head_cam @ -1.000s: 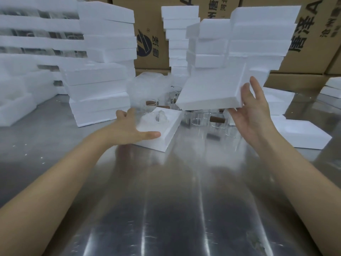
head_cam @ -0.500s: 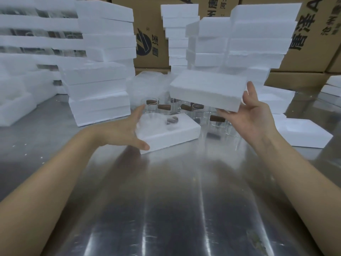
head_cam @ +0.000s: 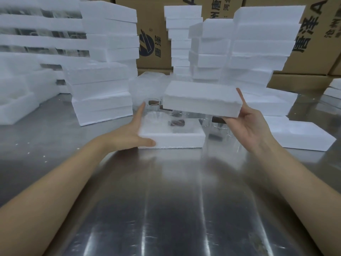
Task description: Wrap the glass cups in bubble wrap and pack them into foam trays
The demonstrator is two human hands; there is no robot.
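We see the left hand laid flat against the left end of a foam tray that sits on the steel worktop; its fingers are straight and spread along the tray's side, thumb on the near edge. Inside the tray lies a wrapped glass cup, hazy under bubble wrap, a dark handle showing through. Our right hand holds a second foam piece in the air just above the tray, tilted slightly, its fingers curled under the right end and the forefinger raised along the edge. Behind the tray stand more bare glass cups with dark handles. Foam stacks rise to left and right, cardboard cartons behind them, and an open foam tray rests at the right
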